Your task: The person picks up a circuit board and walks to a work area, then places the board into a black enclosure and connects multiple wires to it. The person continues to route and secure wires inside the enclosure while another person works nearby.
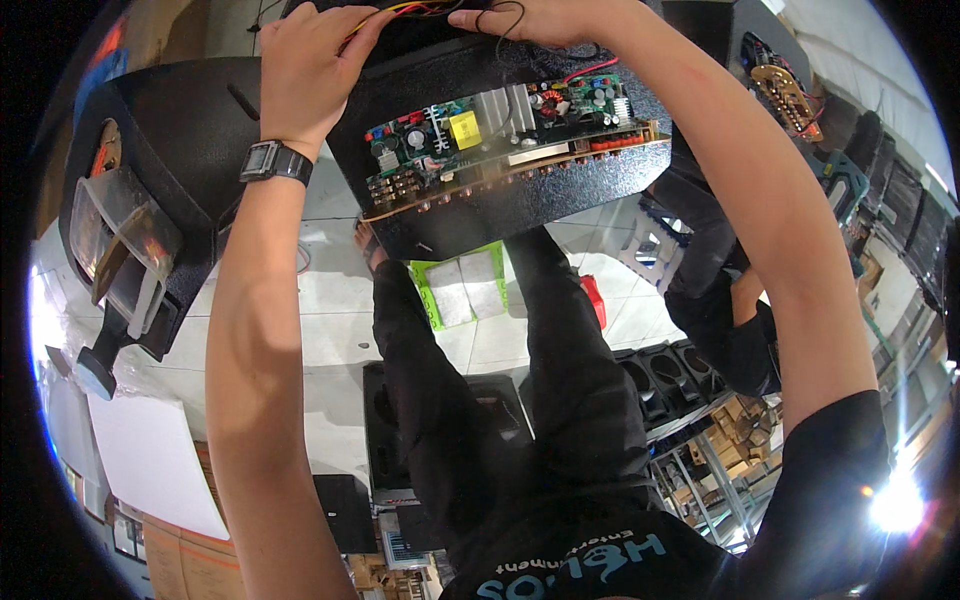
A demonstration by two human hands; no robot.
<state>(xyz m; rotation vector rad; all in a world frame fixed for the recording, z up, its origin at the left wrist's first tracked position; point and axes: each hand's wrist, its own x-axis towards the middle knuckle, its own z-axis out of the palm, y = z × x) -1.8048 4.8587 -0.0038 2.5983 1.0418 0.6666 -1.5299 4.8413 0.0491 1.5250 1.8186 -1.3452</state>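
Note:
At the top edge, my left hand (315,60) is closed, pinching a bundle of red, yellow and black wires (408,10) between thumb and fingers. These wires run across to the fingertips of my right hand (545,20), which looks closed on their other end, though its fingers are partly cut off by the picture's edge. A thin black cable loops by my right fingers. Below both hands, a green circuit board (415,140) with silver heat sinks and a yellow block lies on a black textured cabinet (500,210). A red wire (592,70) rises from the board's right end.
A black cabinet (170,90) with a clear plastic container (125,240) stands at left. Another exposed board (785,100) sits at upper right. A person in dark clothes (720,310) crouches at right. A green-edged mat (465,290) and red object (594,300) lie on the floor.

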